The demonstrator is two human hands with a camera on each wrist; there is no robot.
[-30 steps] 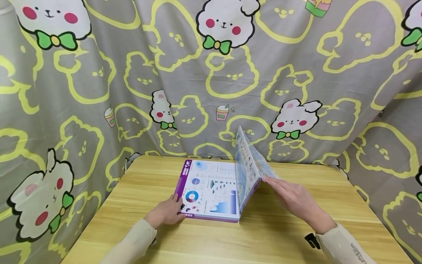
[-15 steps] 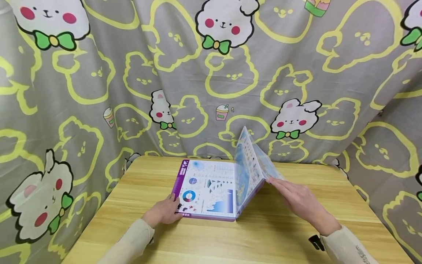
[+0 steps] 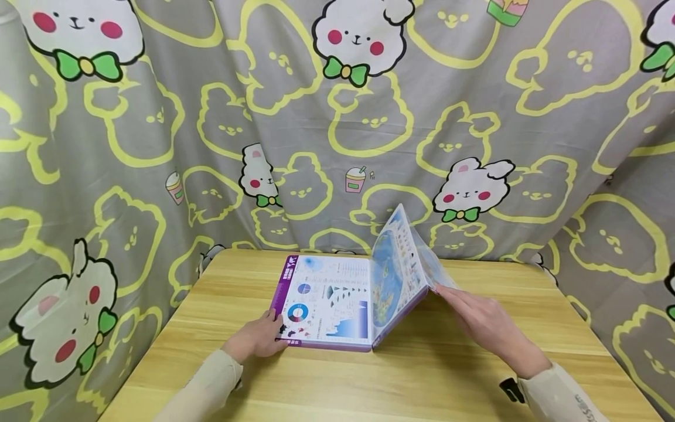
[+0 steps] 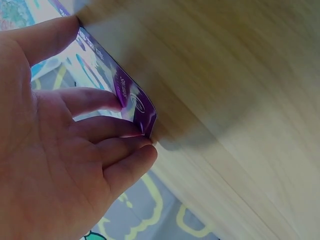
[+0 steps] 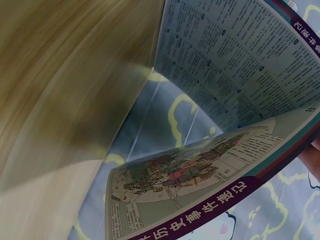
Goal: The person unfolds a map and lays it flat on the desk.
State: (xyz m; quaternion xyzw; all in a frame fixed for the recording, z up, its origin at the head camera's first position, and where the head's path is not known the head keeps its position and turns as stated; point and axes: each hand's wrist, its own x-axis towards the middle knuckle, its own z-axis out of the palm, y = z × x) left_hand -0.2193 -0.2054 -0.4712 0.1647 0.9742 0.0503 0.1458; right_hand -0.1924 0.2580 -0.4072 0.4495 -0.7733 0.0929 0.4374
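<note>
A laminated folding map [image 3: 337, 275] with purple borders lies partly unfolded on the wooden table. Its left panel, printed with charts, is flat, and two right-hand panels stand up like a tent. My left hand [image 3: 258, 337] rests at the near left corner, fingertips along the purple edge, palm showing in the left wrist view. With my right hand [image 3: 485, 322] I pinch the lower edge of the raised panels. From the right wrist, the map's underside [image 5: 220, 70] shows dense text and a coloured map, with just a bit of a finger [image 5: 312, 157] at its rim.
The wooden table [image 3: 327, 387] runs beneath the map, its far edge close behind it. A grey curtain [image 3: 295, 129] with rabbit and yellow outline prints hangs around the back and sides. A black clip-like piece [image 3: 511, 390] sits by the right sleeve.
My right hand has moved rightward, tilting the raised panels to the right and showing more of the blue map. The flat panel and my left hand have slid slightly left.
</note>
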